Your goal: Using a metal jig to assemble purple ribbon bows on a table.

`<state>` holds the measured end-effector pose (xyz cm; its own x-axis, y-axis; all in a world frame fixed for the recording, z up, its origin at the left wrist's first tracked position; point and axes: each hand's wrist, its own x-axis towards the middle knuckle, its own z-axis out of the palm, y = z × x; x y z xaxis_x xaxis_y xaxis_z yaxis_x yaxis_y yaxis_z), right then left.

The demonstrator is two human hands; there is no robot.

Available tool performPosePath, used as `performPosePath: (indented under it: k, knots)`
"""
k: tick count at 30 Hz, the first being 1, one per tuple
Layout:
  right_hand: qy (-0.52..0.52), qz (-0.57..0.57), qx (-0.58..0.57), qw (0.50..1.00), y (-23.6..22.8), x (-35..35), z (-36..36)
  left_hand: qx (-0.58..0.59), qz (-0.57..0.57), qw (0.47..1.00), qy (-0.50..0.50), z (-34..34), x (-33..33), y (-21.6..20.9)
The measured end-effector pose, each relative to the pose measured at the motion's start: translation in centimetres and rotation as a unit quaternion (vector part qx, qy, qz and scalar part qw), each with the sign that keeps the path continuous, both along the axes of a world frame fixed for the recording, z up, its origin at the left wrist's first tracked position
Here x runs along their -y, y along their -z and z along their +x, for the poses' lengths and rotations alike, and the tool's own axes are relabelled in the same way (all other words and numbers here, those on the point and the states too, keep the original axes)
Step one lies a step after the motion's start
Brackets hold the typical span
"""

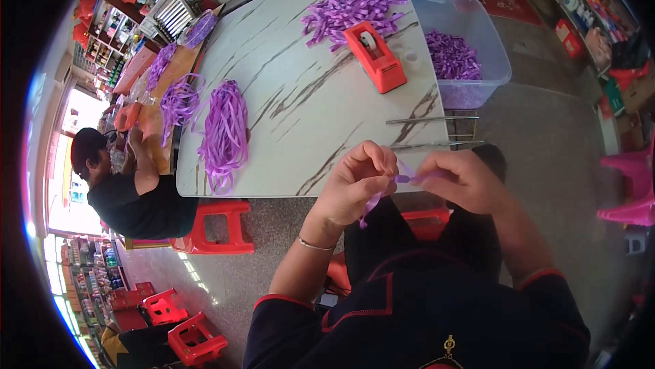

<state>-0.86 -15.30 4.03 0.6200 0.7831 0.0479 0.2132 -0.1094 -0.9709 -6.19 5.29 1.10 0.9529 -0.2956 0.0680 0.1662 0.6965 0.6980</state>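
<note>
A purple ribbon (372, 202) is stretched between my two hands, over my lap at the table's near edge. My left hand (360, 174) pinches it between thumb and fingers, and a loose end hangs down below. On the other side my right hand (464, 179) grips the same ribbon with curled fingers. A small dark purple bit shows on the ribbon between the hands; I cannot tell if it is a knot. Long loose purple ribbons (225, 134) lie in a bundle on the table's left. A heap of short purple ribbon pieces (351, 11) is at the far side.
On the marble-patterned table (293, 96) stands a red tape dispenser (375, 57). Two thin metal rods (416, 121) lie near the right edge. A clear plastic bin (471, 99) holds more purple pieces. At left, a person in black (140, 192) works at another table. Red stools (218, 226) stand about.
</note>
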Motion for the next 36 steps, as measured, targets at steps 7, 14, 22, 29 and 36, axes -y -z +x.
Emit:
performPosePath:
  k: [7, 14, 22, 29, 36]
  knots:
    - [0.066, -0.016, -0.038, 0.997, -2.3, 3.7, -0.7, -0.075, 0.056, 0.990, 0.109, 0.8, 2.1, -2.1]
    - [0.121, 0.001, -0.049, 0.991, -2.3, 5.8, -0.1, 0.008, 0.146, 0.959, 0.241, 1.8, 4.4, -1.4]
    - [0.214, -0.033, 0.026, 0.976, -1.5, 6.2, -0.4, 0.157, 0.303, 0.938, 0.065, 2.4, 6.6, -1.0]
    - [0.230, -0.055, 0.045, 0.971, -1.8, 6.3, -0.6, 0.136, 0.301, 0.944, 0.018, 2.3, 7.1, -0.3]
    - [0.344, -0.007, 0.214, 0.914, -0.1, 6.2, -0.8, -0.007, 0.146, 0.986, 0.084, 2.6, 7.4, -0.1]
